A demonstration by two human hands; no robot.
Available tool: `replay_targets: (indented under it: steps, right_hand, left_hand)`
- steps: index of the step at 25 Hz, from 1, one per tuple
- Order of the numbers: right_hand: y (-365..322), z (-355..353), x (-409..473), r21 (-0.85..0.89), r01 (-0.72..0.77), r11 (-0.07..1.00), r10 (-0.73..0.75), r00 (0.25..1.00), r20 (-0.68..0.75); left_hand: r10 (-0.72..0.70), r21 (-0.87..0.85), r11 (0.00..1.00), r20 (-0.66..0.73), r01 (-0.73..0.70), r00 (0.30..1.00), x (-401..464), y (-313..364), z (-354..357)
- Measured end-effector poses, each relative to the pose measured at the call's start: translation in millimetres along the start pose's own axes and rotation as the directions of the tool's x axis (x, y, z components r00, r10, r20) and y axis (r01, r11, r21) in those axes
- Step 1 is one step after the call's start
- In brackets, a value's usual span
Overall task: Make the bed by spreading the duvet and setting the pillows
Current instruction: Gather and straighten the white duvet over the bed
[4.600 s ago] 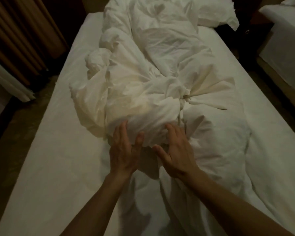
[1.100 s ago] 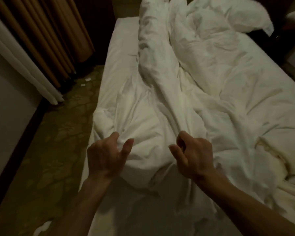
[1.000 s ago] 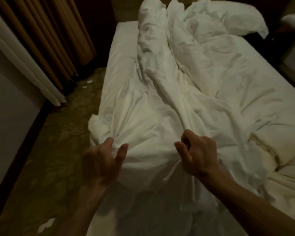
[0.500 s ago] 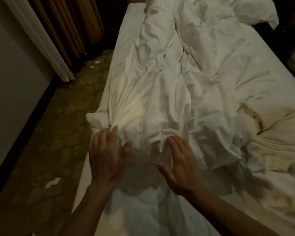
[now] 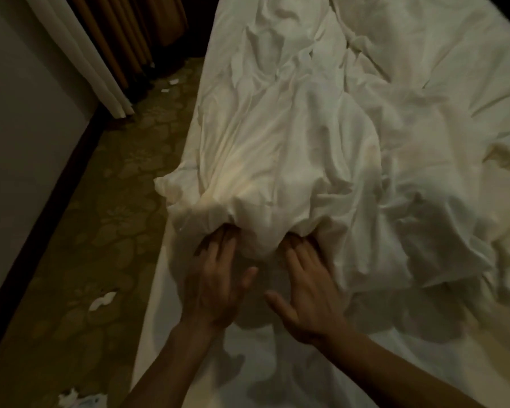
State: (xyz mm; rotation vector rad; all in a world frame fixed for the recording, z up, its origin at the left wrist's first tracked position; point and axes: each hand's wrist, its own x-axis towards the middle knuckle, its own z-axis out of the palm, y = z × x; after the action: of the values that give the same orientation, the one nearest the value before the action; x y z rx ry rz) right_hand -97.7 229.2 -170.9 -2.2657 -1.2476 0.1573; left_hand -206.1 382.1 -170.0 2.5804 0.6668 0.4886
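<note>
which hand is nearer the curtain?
Left. The left hand lies on the curtain's side of the bed, fingers tucked under the bunched duvet; the right hand lies beside it, farther away.

Fingertips of the left hand (image 5: 215,278) and right hand (image 5: 309,284) hidden beneath the bunched duvet (image 5: 277,160) edge; duvet beyond the fingers cut off by the frame.

One crumpled white duvet (image 5: 321,136), one white-sheeted bed (image 5: 248,363), two bare hands: left hand (image 5: 215,287), right hand (image 5: 309,293). Four white paper scraps on floor: (image 5: 102,300), (image 5: 68,397), (image 5: 174,81), (image 5: 165,90).
</note>
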Motion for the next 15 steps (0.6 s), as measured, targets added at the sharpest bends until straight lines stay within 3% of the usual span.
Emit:
replay_targets:
  steps: [7,12,15]
  right_hand:
    - [31,-31,114,-0.015,-0.065,0.998,0.064,0.997,-0.045]
    - [54,-85,210,0.034,-0.08,0.996,0.085,0.973,-0.215]
    - [79,-106,255,-0.009,-0.119,0.993,0.113,0.963,-0.246]
  left_hand:
    - [0.254,0.086,0.965,-0.094,-0.246,0.963,137,-8,-2]
    - [0.346,0.093,0.934,0.001,-0.345,0.938,268,6,-28]
    - [0.389,0.097,0.914,0.066,-0.394,0.919,333,14,-21]
